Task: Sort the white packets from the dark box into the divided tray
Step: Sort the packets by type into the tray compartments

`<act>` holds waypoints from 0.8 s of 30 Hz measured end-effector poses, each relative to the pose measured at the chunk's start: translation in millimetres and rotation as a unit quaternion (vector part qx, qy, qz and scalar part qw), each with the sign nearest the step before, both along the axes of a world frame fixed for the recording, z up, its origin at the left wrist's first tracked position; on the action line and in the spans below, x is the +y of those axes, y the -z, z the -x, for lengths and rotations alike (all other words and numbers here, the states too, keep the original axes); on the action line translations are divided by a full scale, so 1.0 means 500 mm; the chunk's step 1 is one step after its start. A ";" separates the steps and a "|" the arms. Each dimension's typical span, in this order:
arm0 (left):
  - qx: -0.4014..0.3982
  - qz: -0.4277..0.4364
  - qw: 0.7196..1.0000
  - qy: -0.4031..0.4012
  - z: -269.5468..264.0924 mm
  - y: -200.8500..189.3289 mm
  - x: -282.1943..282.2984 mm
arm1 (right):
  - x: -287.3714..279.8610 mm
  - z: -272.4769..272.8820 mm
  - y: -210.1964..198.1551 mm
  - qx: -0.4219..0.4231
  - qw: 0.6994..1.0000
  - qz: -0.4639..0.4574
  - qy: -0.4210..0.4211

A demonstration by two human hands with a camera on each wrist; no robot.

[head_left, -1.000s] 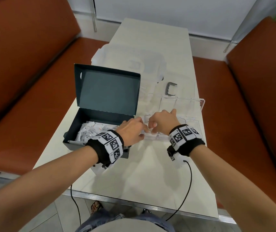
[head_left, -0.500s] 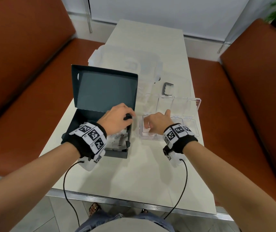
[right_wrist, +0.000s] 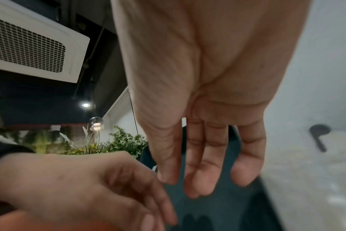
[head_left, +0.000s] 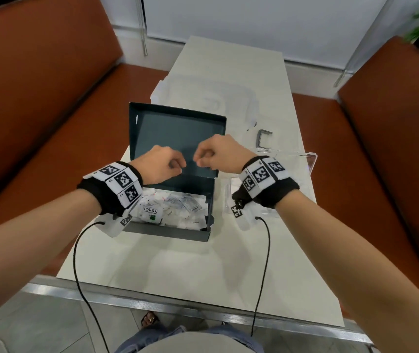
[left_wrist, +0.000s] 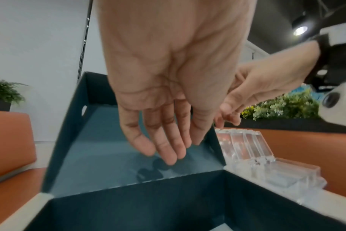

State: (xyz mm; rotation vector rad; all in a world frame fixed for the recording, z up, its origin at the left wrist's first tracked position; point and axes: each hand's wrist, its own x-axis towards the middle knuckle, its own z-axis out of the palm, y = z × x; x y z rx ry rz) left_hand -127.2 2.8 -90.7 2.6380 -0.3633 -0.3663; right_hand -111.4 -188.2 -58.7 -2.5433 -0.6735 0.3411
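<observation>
Head view: white packets [head_left: 177,210] heaped in open dark box [head_left: 170,233].

right wrist hides much of divided tray [head_left: 311,161]; small print on white packets [head_left: 177,210] unreadable | right-wrist view blurred

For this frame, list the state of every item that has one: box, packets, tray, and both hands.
dark box: open, lid upright
white packets: piled inside the box
divided tray: open, clear lid raised
left hand: raised above the box, fingers loosely curled, holding nothing
right hand: raised beside it, fingers loosely curled, holding nothing
</observation>
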 end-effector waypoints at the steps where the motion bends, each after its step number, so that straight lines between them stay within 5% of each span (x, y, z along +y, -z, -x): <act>1: 0.018 -0.029 0.999 0.005 -0.003 0.004 0.010 | 0.024 0.000 0.005 0.016 1.000 0.001 -0.007; 4: 0.065 -0.123 0.990 0.036 -0.004 0.031 0.034 | 0.086 0.004 0.062 0.080 0.994 0.069 -0.037; 8: 0.084 -0.196 0.974 0.074 0.002 0.072 0.056 | 0.131 0.008 0.166 0.083 0.966 0.240 -0.056; 11: 0.114 -0.221 0.963 0.108 0.004 0.097 0.071 | 0.137 0.013 0.217 0.077 0.953 0.287 -0.055; 24: 0.125 -0.297 0.936 0.140 0.015 0.147 0.045 | 0.163 0.025 0.235 0.161 0.952 0.258 -0.040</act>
